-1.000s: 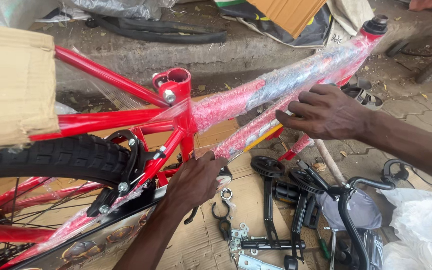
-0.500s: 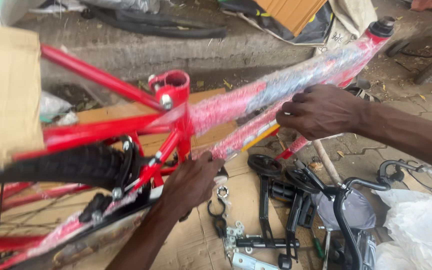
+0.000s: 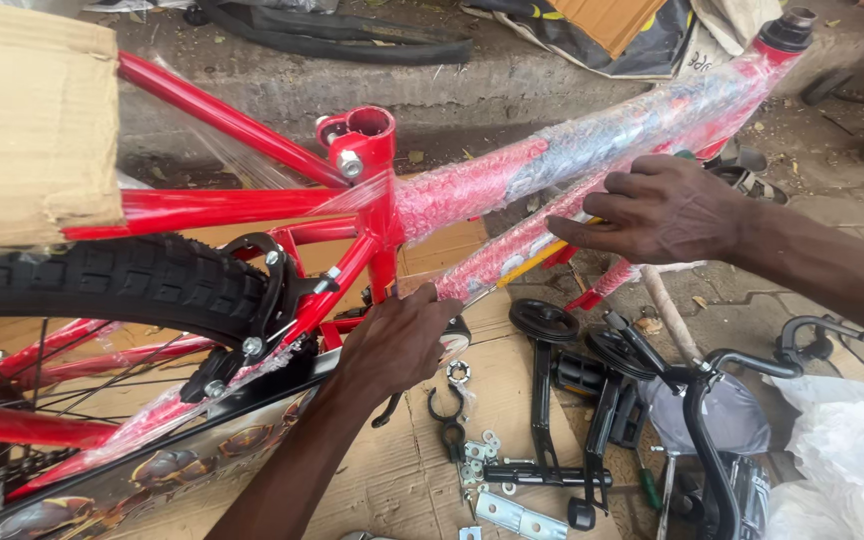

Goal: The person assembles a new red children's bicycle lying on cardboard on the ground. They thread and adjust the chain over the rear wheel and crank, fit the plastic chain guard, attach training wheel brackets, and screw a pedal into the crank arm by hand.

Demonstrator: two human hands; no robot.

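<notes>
A red bicycle frame [image 3: 252, 205] lies across the view, its front tubes wrapped in bubble wrap [image 3: 592, 140]. My left hand [image 3: 397, 340] is closed around the frame near the bottom bracket, beside the lower end of the down tube. My right hand [image 3: 657, 210] rests on the wrapped down tube, fingers curled over the wrap and a yellow strip. The rear tyre [image 3: 122, 275] with its black brake sits at the left. What my left hand's fingers pinch is hidden.
Flattened cardboard [image 3: 422, 470] covers the ground under the frame. Black training wheels and brackets [image 3: 562, 370], small metal fittings [image 3: 472, 450], a black handlebar [image 3: 712, 400] and white plastic bags [image 3: 852, 450] lie at the right. A cardboard box [image 3: 27, 120] covers the upper left.
The view has shifted closer and slightly left. My right hand slid a little down the wrapped tube. My left hand stays at the bottom bracket.
</notes>
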